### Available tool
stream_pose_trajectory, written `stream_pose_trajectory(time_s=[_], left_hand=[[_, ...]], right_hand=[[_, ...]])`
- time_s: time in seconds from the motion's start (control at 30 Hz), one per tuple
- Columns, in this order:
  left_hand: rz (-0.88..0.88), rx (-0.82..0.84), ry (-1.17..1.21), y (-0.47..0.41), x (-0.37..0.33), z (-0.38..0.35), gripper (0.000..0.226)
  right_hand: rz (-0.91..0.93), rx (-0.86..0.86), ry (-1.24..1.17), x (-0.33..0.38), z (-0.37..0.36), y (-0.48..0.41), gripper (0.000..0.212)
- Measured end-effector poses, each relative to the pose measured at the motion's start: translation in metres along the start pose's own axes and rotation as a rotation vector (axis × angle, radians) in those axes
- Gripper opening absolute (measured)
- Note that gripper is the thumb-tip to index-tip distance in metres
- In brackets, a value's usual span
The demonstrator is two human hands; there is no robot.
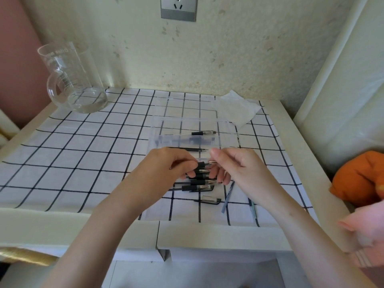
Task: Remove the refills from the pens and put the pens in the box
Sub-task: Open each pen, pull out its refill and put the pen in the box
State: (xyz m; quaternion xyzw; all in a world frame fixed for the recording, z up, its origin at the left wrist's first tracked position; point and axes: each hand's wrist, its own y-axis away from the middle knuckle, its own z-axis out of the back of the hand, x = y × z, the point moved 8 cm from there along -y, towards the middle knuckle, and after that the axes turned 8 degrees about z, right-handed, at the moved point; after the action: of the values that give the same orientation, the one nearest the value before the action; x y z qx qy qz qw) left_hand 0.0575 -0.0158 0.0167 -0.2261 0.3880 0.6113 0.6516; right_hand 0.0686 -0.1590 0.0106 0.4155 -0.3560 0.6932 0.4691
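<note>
Our left hand [166, 167] grips the pen [202, 164], right hand [234, 165] pinches its tip [211, 162] — we should unscrew gently, held level, near the tabletop's [62, 163] front edge.

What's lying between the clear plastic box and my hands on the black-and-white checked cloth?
Head view: thin black refills lie there, close against the clear plastic box.

Six pens [199, 181] (one lies in the box [158, 140]), two black refills [187, 149], one jug [72, 80], one tissue [234, 109].
</note>
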Motion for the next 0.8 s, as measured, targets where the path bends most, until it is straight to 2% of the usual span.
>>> stream_pose_trajectory(time_s=[0.03, 0.2, 0.33, 0.5, 0.57, 0.7, 0.8], left_hand=[[0.001, -0.014, -0.005, -0.0007, 0.0005, 0.0013, 0.017], [-0.017, -0.043, 0.013, -0.0004, -0.0016, 0.0059, 0.015], [-0.024, -0.044, 0.020, -0.0010, -0.0018, 0.0050, 0.011], [-0.033, -0.066, 0.026, -0.0005, -0.0018, 0.0061, 0.009], [-0.028, -0.074, 0.025, -0.0007, -0.0015, 0.0068, 0.009], [-0.033, -0.069, 0.018, -0.0008, -0.0020, 0.0064, 0.009], [-0.035, -0.068, 0.018, -0.0008, -0.0019, 0.0058, 0.010]], right_hand=[[0.007, -0.002, -0.022, 0.0009, 0.0013, 0.0001, 0.038], [0.045, 0.023, -0.136, 0.0047, 0.0041, -0.0020, 0.014], [0.031, 0.024, -0.090, 0.0023, 0.0031, -0.0030, 0.005], [-0.006, 0.008, -0.051, -0.0001, 0.0019, -0.0015, 0.042], [0.009, -0.005, -0.099, 0.0024, 0.0052, -0.0018, 0.037], [0.021, 0.037, -0.116, 0.0019, 0.0038, -0.0029, 0.005], [-0.004, 0.015, -0.017, -0.0011, 0.0024, -0.0025, 0.028]])
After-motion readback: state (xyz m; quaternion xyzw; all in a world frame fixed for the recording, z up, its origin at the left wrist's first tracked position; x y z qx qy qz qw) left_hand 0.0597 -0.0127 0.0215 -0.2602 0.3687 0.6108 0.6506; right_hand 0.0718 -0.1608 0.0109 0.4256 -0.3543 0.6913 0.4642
